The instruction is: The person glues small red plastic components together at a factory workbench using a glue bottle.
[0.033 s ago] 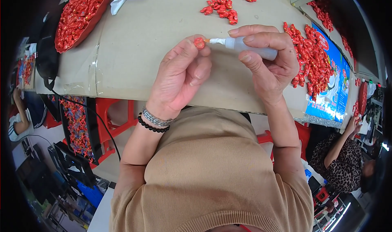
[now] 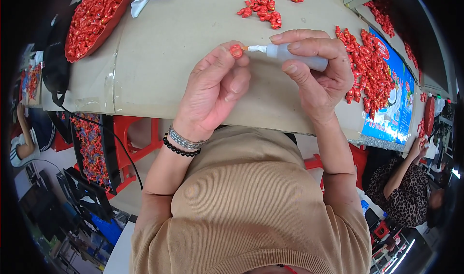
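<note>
Between the thumb and fingertips of my left hand is a small red plastic piece, its round face turned up. My right hand grips a translucent squeeze bottle lying nearly level, its white nozzle pointing left. The orange tip of the nozzle meets or almost meets the red piece; I cannot tell which. Both hands are above the table. Just beyond them lies a small cluster of red figures. To the right of my right hand is a larger heap of red figures.
A red tray heaped with red pieces stands at the far left, beside a black object with a cable. The right heap lies partly on a blue printed sheet. A black crate of parts is lower left. Another person works at right.
</note>
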`<move>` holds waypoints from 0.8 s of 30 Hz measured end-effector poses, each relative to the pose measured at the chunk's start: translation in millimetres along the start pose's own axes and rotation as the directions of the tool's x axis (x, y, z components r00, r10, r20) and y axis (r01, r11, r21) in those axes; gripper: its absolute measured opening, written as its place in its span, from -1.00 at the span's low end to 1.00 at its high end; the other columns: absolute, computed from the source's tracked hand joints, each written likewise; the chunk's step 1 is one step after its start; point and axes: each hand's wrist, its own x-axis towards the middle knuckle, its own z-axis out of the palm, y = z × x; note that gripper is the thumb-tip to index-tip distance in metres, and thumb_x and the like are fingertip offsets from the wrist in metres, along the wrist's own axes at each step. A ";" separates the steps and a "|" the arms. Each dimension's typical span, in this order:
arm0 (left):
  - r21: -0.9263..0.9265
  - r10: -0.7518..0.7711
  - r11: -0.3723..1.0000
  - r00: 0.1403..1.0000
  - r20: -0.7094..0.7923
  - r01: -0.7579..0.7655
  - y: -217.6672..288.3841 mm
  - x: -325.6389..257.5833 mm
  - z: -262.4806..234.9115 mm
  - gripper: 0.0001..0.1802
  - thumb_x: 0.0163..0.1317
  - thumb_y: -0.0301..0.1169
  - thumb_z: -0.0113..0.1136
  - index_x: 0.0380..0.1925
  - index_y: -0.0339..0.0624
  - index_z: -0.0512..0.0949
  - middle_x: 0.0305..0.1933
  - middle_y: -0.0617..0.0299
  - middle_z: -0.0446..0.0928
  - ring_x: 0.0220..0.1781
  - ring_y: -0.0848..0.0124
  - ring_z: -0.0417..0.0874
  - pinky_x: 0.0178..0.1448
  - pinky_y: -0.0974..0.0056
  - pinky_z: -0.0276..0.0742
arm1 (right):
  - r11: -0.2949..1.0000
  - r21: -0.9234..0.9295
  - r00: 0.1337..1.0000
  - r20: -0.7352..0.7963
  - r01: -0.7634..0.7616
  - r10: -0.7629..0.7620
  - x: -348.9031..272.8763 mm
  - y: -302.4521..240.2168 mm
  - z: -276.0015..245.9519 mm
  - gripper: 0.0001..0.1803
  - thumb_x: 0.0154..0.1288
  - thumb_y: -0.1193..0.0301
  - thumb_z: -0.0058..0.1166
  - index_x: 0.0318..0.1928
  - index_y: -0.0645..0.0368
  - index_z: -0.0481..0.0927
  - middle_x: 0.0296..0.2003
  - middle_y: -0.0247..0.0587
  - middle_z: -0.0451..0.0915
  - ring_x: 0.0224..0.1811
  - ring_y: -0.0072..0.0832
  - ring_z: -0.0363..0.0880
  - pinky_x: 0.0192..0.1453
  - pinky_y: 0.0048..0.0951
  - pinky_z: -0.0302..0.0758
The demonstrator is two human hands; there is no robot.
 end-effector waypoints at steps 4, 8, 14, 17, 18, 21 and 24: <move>-0.003 0.002 1.000 1.000 -0.003 -0.002 -0.2 0.1 -0.4 -0.78 0.43 -0.27 -0.02 -0.16 -0.19 0.48 -0.28 0.30 0.54 -0.54 0.56 0.35 -0.51 0.49 0.23 | 1.000 -0.003 1.000 -0.001 -0.018 0.018 0.0 -0.3 0.5 -0.77 0.06 0.59 0.30 -0.25 0.30 0.55 -0.28 -0.05 0.64 -0.17 -0.34 0.64 -0.13 -0.43 0.57; -0.004 0.003 1.000 1.000 -0.004 -0.003 -0.5 -0.4 -1.1 -0.78 0.43 -0.28 -0.02 -0.15 -0.18 0.49 -0.28 0.30 0.54 -0.54 0.56 0.35 -0.50 0.49 0.23 | 1.000 -0.004 1.000 -0.004 -0.031 0.031 -0.1 -1.3 0.4 -0.77 0.06 0.60 0.29 -0.25 0.30 0.55 -0.28 -0.05 0.64 -0.17 -0.35 0.64 -0.14 -0.44 0.57; 0.024 0.031 0.999 0.999 -0.011 -0.030 0.1 -1.0 -0.2 -0.79 0.42 -0.30 0.00 -0.13 -0.20 0.48 -0.25 0.28 0.53 -0.54 0.56 0.34 -0.49 0.49 0.24 | 1.000 -0.007 1.000 -0.003 -0.020 0.020 -0.2 -0.1 -1.1 -0.77 0.07 0.61 0.28 -0.23 0.31 0.55 -0.27 -0.04 0.64 -0.16 -0.35 0.64 -0.14 -0.45 0.57; 0.057 0.060 0.997 0.998 -0.032 -0.058 -0.2 -1.7 1.9 -0.79 0.41 -0.31 0.01 -0.12 -0.21 0.47 -0.24 0.28 0.52 -0.54 0.56 0.34 -0.49 0.48 0.23 | 1.000 0.030 1.000 -0.029 0.001 0.000 -0.2 1.6 -1.5 -0.77 0.08 0.61 0.28 -0.24 0.31 0.55 -0.27 -0.03 0.64 -0.16 -0.35 0.64 -0.13 -0.45 0.57; 0.065 0.067 0.996 0.997 -0.045 -0.064 -0.2 -2.0 2.8 -0.80 0.41 -0.32 0.02 -0.12 -0.21 0.47 -0.24 0.28 0.52 -0.54 0.56 0.34 -0.49 0.49 0.23 | 1.000 0.030 1.000 -0.028 0.001 0.000 -0.4 1.2 -1.5 -0.77 0.08 0.61 0.28 -0.24 0.31 0.55 -0.27 -0.03 0.64 -0.16 -0.35 0.64 -0.13 -0.45 0.57; 0.080 0.080 0.994 0.995 -0.064 -0.074 -0.2 -2.7 5.0 -0.80 0.40 -0.32 0.02 -0.11 -0.20 0.47 -0.24 0.27 0.52 -0.54 0.56 0.33 -0.50 0.49 0.22 | 0.999 0.040 0.999 -0.039 -0.026 0.028 -1.0 -0.3 -1.5 -0.77 0.08 0.61 0.27 -0.23 0.31 0.55 -0.27 -0.02 0.63 -0.16 -0.36 0.64 -0.13 -0.45 0.57; 0.085 0.087 0.993 0.994 -0.070 -0.081 -0.8 -2.8 4.1 -0.80 0.40 -0.33 0.03 -0.11 -0.19 0.47 -0.24 0.27 0.52 -0.54 0.56 0.33 -0.50 0.49 0.22 | 1.000 0.010 0.999 -0.026 -0.028 0.028 -1.0 0.0 -1.8 -0.77 0.08 0.61 0.27 -0.23 0.30 0.55 -0.28 -0.04 0.63 -0.16 -0.36 0.64 -0.13 -0.44 0.57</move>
